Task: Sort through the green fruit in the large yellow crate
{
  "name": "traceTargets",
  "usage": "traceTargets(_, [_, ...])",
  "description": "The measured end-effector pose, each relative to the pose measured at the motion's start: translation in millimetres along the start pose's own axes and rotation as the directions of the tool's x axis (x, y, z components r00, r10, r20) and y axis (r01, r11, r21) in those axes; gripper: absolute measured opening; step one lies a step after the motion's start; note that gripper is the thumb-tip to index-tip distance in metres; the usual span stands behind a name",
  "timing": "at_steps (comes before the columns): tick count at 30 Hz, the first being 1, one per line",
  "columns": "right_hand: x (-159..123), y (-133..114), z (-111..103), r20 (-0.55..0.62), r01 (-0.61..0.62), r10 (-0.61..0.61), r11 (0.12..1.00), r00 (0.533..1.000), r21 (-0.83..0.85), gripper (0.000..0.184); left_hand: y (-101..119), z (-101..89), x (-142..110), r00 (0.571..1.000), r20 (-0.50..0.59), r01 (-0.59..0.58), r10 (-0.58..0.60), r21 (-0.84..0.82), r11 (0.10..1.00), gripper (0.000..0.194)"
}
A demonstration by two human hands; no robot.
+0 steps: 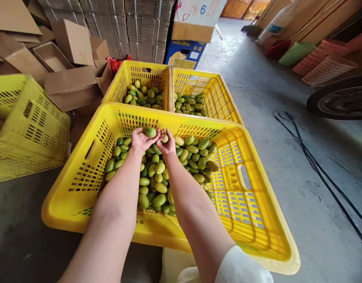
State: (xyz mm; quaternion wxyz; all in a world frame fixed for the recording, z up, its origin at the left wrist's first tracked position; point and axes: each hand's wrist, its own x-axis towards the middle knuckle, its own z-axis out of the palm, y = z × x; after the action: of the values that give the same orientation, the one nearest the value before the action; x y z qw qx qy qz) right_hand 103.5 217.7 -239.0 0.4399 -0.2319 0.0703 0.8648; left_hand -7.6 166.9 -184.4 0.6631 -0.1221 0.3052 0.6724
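Observation:
Over the large yellow crate (pixel 260 188), both my arms reach forward. My left hand (pixel 140 140) is palm up, with a smooth green oval fruit (pixel 149 132) resting along its fingers. Right beside it, my right hand (pixel 168 144) has its fingers curled around a smaller yellow-green fruit (pixel 165 138). Their fingertips are close together, and I cannot tell whether they touch. Beneath them lies a heap of similar green and yellow-green fruits (pixel 160 188), partly hidden by my forearms.
Two more yellow crates, a left one (pixel 119 80) and a right one (pixel 225 98), hold similar fruits behind. Another yellow crate (pixel 48 129) stands left, near loose cardboard boxes (pixel 72 84). Black cables (pixel 304 147) and a wheel (pixel 342 100) are at right.

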Motion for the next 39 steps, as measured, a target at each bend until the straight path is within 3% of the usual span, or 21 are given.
traceTargets(5, [3.4, 0.3, 9.2, 0.033, -0.006, 0.012, 0.985, 0.999, -0.172, 0.028, 5.4, 1.6, -2.5, 0.999, -0.040, -0.018, 0.022, 0.092, 0.996, 0.019])
traceTargets(9, [-0.2, -0.8, 13.4, 0.105, 0.061, -0.038, 0.971, 0.994, -0.231, 0.013, 15.8, -1.4, -3.0, 0.991, -0.117, -0.059, 0.072, 0.115, 0.992, 0.008])
traceTargets(14, [-5.7, -2.4, 15.9, 0.126, 0.043, -0.002, 0.947, 0.992, -0.319, 0.015, 19.0, -2.5, -4.8, 0.987, -0.126, -0.105, 0.104, -0.001, 0.994, 0.009])
traceTargets(16, [-6.6, -3.2, 16.6, 0.127, 0.009, 0.033, 0.949, 0.991, -0.314, 0.005, 16.9, -1.8, -5.0, 0.982, -0.120, -0.158, 0.149, -0.072, 0.985, 0.017])
traceTargets(19, [-7.4, -3.2, 18.0, 0.081, -0.036, 0.056, 0.972, 0.995, -0.231, 0.012, 14.7, -0.5, -4.5, 0.981, -0.120, -0.165, 0.151, -0.119, 0.979, 0.020])
traceTargets(22, [-7.1, -0.9, 19.8, 0.085, -0.053, 0.069, 0.984, 0.994, -0.170, 0.020, 14.2, -0.9, -3.5, 0.992, -0.083, -0.104, 0.098, -0.076, 0.992, 0.015])
traceTargets(25, [-4.2, 2.1, 21.1, 0.134, -0.061, 0.087, 0.981, 0.987, -0.186, 0.019, 12.1, -4.5, -2.5, 0.991, -0.102, -0.085, 0.084, -0.004, 0.996, 0.028])
traceTargets(31, [0.4, 3.1, 21.3, 0.078, 0.086, -0.075, 0.984, 0.994, -0.154, 0.036, 5.5, -10.2, 0.5, 0.976, -0.191, -0.112, 0.107, -0.015, 0.994, 0.019])
traceTargets(34, [-0.4, 3.7, 21.8, 0.077, 0.076, -0.062, 0.976, 0.995, -0.205, 0.041, 5.7, -7.6, 2.1, 0.977, -0.184, -0.115, 0.112, -0.003, 0.993, 0.010])
traceTargets(39, [4.4, 8.7, 20.7, 0.053, 0.100, -0.091, 0.977, 0.994, -0.190, 0.026, 6.2, -5.4, 2.7, 0.972, -0.180, -0.155, 0.150, -0.014, 0.988, 0.015])
